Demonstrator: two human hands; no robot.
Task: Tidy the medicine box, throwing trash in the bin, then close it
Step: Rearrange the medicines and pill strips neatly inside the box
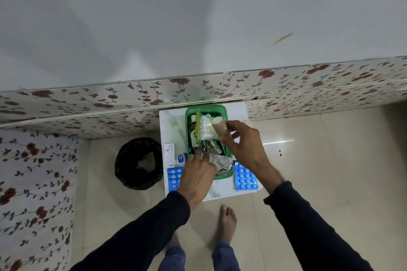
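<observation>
Two hands over green box point(222, 109), right hand point(243, 145) gripping tube point(220, 128)

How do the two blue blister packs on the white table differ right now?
The left blue blister pack is partly covered by the left hand; the right blue blister pack lies in full view. The left one sits on the side of the green plastic box nearer the black bin, the right one on the far side. Both lie flat, with pale round tablets.
</observation>
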